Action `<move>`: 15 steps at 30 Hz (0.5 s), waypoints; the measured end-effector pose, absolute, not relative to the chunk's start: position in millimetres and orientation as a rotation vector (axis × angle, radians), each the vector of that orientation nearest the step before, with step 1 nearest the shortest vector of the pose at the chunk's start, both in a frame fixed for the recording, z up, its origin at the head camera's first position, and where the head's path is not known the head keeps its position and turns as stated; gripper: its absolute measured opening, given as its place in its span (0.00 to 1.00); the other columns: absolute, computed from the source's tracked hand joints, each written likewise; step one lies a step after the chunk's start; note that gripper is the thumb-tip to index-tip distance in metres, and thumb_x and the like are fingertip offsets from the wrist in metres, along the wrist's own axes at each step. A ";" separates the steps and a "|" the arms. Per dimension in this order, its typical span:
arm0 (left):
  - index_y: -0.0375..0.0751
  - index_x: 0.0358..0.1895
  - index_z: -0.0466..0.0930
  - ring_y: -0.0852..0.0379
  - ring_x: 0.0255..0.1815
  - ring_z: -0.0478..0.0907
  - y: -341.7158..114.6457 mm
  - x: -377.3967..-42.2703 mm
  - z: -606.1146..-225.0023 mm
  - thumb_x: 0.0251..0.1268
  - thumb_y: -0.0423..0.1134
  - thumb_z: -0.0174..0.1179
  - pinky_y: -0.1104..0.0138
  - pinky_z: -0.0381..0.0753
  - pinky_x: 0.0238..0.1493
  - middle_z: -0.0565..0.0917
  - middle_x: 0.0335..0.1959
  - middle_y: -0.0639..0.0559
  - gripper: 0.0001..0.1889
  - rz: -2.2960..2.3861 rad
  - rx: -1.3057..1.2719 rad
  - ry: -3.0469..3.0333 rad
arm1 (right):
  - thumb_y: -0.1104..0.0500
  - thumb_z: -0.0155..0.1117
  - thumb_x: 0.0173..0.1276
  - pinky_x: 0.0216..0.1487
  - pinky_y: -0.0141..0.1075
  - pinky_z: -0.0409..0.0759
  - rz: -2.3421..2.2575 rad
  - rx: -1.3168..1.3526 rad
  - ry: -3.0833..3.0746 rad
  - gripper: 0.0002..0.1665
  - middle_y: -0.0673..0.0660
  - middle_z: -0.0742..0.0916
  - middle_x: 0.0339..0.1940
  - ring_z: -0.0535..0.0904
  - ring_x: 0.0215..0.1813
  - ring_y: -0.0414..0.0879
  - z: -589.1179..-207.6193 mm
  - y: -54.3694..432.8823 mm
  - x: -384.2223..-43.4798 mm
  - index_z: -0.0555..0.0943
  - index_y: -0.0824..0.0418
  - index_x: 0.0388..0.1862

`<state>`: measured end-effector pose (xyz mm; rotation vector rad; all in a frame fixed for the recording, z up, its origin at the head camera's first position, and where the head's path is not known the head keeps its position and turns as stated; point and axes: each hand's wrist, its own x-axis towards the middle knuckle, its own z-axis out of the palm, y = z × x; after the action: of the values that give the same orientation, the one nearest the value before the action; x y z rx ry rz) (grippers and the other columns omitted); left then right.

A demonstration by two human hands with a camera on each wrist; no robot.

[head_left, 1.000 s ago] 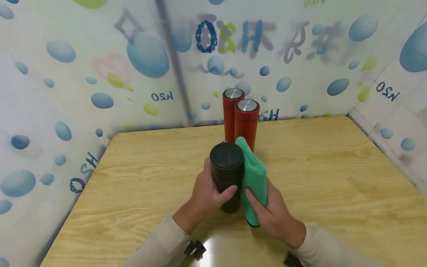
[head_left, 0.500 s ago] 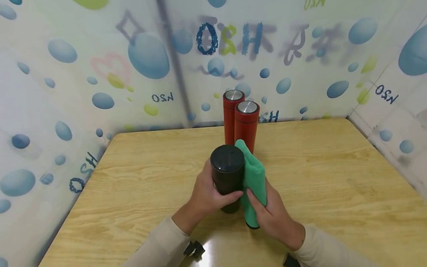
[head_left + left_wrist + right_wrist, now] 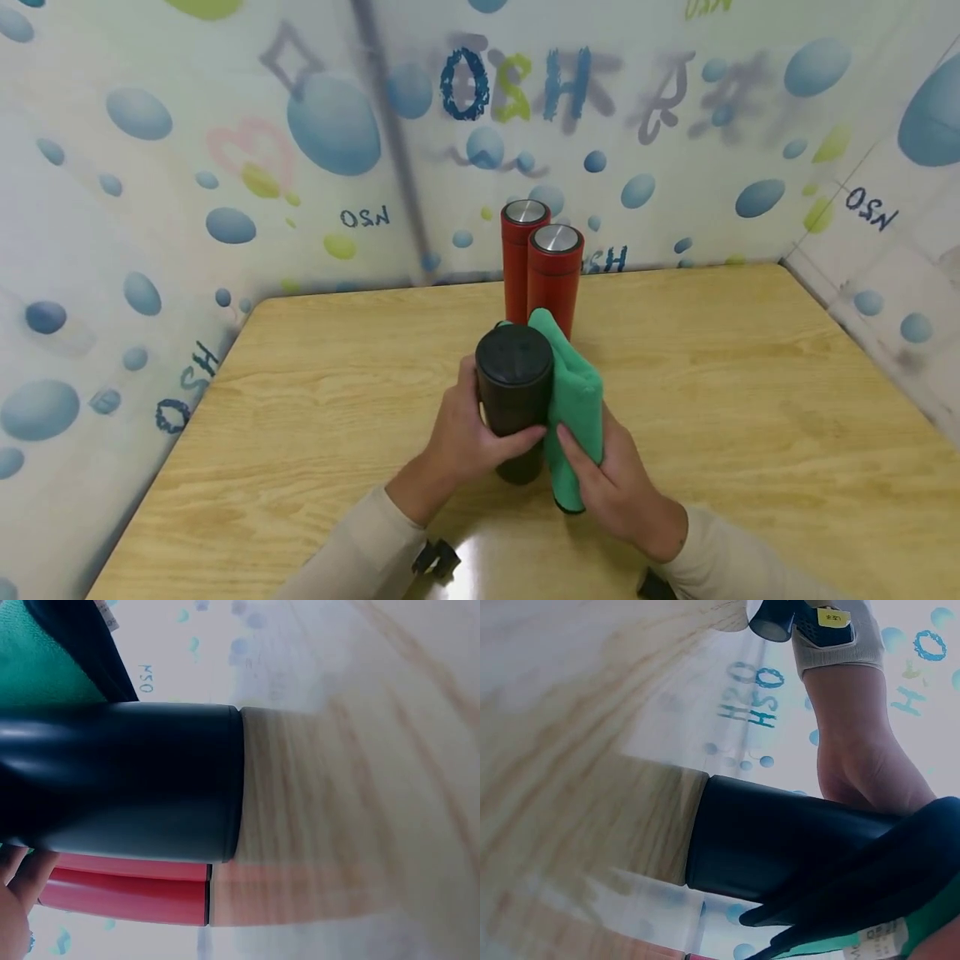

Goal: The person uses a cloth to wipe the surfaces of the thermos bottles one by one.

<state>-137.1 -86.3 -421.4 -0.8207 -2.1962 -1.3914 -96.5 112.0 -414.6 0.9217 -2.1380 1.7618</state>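
Observation:
A black thermos bottle point(image 3: 513, 357) stands upright on the wooden table, its base meeting the surface in the left wrist view. My left hand point(image 3: 463, 432) grips it from the left, thumb across the front. With my right hand point(image 3: 624, 487) I hold a folded green cloth point(image 3: 576, 398) along the bottle's right side. Black edging and a white label point(image 3: 879, 941) show on the cloth in the right wrist view. Part of the cloth also peeks out behind the lid. The right fingers are mostly hidden behind the cloth.
Just behind the black bottle stand two red thermos bottles, a front one point(image 3: 557, 279) and a rear one point(image 3: 517, 265), with silver tops. The wooden table point(image 3: 337, 375) reaches back to a wall point(image 3: 315, 192) patterned with blue spots and letters.
My left thumb has slid a little to the right across the bottle's front. The black bottle's top has shifted slightly right. The cloth stays beside it, and the red bottles keep their places.

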 end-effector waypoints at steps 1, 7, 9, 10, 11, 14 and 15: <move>0.35 0.62 0.61 0.49 0.55 0.83 -86.5 -137.3 -421.3 0.46 0.43 0.79 0.58 0.84 0.56 0.82 0.58 0.42 0.43 -1.390 -0.820 -2.196 | 0.76 0.47 0.73 0.68 0.27 0.72 1.754 0.926 -2.139 0.34 0.63 0.77 0.67 0.73 0.69 0.38 -414.7 111.7 -97.1 0.59 0.63 0.76; 0.35 0.62 0.60 0.48 0.55 0.83 -86.7 -136.3 -421.8 0.47 0.43 0.78 0.57 0.83 0.57 0.81 0.58 0.42 0.43 -1.384 -0.808 -2.235 | 0.74 0.46 0.75 0.66 0.26 0.73 1.757 0.907 -2.180 0.34 0.62 0.77 0.69 0.73 0.69 0.37 -415.0 111.5 -97.0 0.58 0.60 0.78; 0.35 0.62 0.60 0.48 0.55 0.83 -86.5 -136.1 -422.4 0.47 0.43 0.78 0.56 0.83 0.57 0.81 0.58 0.42 0.43 -1.384 -0.800 -2.241 | 0.73 0.46 0.76 0.66 0.26 0.72 1.768 0.904 -2.186 0.34 0.62 0.76 0.69 0.73 0.69 0.37 -415.0 111.4 -96.5 0.57 0.60 0.78; 0.35 0.62 0.60 0.48 0.55 0.83 -86.5 -136.2 -422.8 0.47 0.43 0.78 0.56 0.83 0.57 0.81 0.58 0.42 0.43 -1.385 -0.799 -2.239 | 0.73 0.46 0.76 0.67 0.26 0.72 1.772 0.908 -2.185 0.34 0.62 0.76 0.70 0.73 0.69 0.38 -415.1 111.3 -96.6 0.57 0.60 0.78; 0.35 0.62 0.60 0.48 0.56 0.83 -86.4 -136.3 -423.0 0.47 0.42 0.78 0.56 0.83 0.57 0.81 0.58 0.42 0.43 -1.389 -0.797 -2.238 | 0.73 0.46 0.76 0.67 0.26 0.72 1.776 0.913 -2.182 0.34 0.62 0.75 0.70 0.72 0.70 0.38 -415.3 111.2 -96.8 0.56 0.60 0.78; 0.35 0.62 0.60 0.49 0.56 0.82 -86.5 -136.9 -423.6 0.47 0.43 0.78 0.57 0.83 0.58 0.81 0.58 0.43 0.43 -1.390 -0.799 -2.229 | 0.73 0.45 0.76 0.68 0.26 0.71 1.779 0.916 -2.180 0.35 0.62 0.75 0.71 0.72 0.70 0.39 -415.8 110.9 -97.2 0.56 0.59 0.79; 0.35 0.62 0.60 0.49 0.57 0.82 -86.7 -136.9 -423.9 0.48 0.44 0.78 0.57 0.83 0.58 0.81 0.58 0.43 0.42 -1.388 -0.801 -2.226 | 0.73 0.45 0.76 0.68 0.26 0.71 1.781 0.917 -2.183 0.34 0.62 0.75 0.71 0.72 0.70 0.38 -416.0 110.8 -97.2 0.56 0.59 0.79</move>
<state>-136.9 -86.7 -423.9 -0.8013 -2.2264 -1.3882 -97.2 110.8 -416.0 0.9169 -2.1830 1.7814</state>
